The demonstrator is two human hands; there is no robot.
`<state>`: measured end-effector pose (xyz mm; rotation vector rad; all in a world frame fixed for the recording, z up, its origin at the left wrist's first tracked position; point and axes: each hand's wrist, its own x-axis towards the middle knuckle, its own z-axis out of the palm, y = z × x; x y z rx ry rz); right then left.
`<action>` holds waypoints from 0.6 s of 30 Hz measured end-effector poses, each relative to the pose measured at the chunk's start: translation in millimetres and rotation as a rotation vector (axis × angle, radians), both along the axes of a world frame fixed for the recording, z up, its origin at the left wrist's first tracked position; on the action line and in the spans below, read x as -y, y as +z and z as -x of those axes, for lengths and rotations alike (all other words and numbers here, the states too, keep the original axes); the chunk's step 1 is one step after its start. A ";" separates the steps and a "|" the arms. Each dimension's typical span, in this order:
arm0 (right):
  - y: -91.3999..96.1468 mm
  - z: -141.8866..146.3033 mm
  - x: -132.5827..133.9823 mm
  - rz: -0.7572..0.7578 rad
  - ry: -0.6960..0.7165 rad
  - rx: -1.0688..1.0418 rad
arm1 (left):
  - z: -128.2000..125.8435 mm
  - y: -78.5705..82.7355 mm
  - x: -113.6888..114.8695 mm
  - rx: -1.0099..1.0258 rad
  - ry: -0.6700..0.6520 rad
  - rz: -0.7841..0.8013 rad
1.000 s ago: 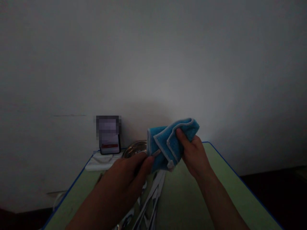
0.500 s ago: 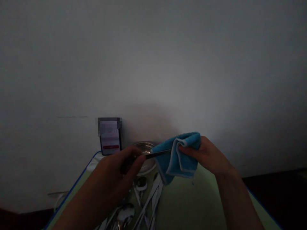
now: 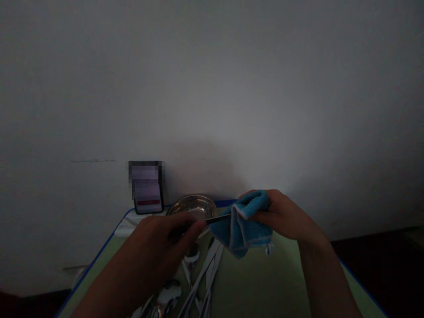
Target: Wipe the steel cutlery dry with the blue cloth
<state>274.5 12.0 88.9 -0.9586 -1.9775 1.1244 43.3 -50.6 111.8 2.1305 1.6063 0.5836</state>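
Observation:
My left hand (image 3: 172, 232) pinches the handle of a thin metal utensil (image 3: 217, 218) that points right into a folded blue cloth (image 3: 243, 223). My right hand (image 3: 285, 214) is closed around that cloth and squeezes it over the utensil's far end, which is hidden inside the folds. Both hands hover above a green table (image 3: 265, 282), just in front of a steel bowl (image 3: 194, 205).
Several spoons and other cutlery (image 3: 198, 278) lie in a pile on the table below my hands. A phone (image 3: 147, 194) leans upright against the white wall at the table's far left, standing on a white cloth (image 3: 127, 227). The table has a blue edge.
My right hand with the cloth has dropped lower and closed over the utensil's end. The left hand drew the handle slightly left, so more metal shows between the hands.

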 end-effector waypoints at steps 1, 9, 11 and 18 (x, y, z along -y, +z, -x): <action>-0.8 0.8 -0.3 -0.014 -0.006 -0.010 | -0.1 0.2 -0.2 -0.010 -0.005 0.012; -4.5 14.4 -4.6 0.105 -0.168 -0.265 | -0.5 -1.2 -1.0 0.004 -0.017 0.053; -5.8 21.1 -5.2 0.070 -0.300 -0.311 | -5.4 -1.3 0.2 0.017 0.003 0.018; -17.3 56.0 0.3 0.133 -0.766 -0.674 | -35.0 -4.1 7.3 -0.004 0.042 -0.055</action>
